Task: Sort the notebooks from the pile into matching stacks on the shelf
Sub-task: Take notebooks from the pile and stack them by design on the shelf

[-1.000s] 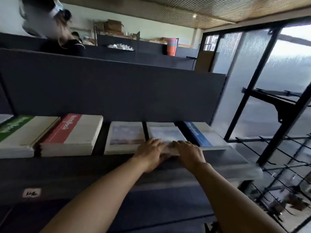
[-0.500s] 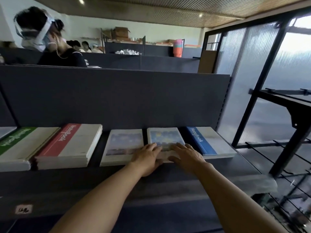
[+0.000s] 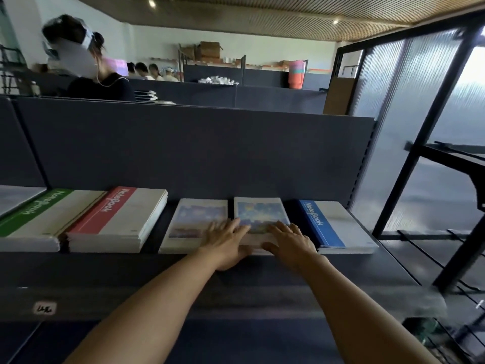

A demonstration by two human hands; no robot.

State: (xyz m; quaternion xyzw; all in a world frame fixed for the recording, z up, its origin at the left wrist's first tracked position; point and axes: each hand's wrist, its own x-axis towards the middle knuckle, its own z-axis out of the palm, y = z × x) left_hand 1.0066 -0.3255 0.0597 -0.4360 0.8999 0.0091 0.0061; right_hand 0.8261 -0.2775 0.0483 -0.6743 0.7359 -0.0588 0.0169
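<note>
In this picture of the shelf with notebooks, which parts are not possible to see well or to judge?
- Head view: the near edge of the blue-picture stack is hidden by the left hand and right hand.
- The leftmost stack is cut off by the frame's left edge.
- The small label on the shelf front is too small to read.
- The pile to sort from is out of frame.

One head-worn wide-angle camera looks forward and slightly down along both forearms, close to the dark shelf across mid-frame; the room's ceiling fills the top edge.
</note>
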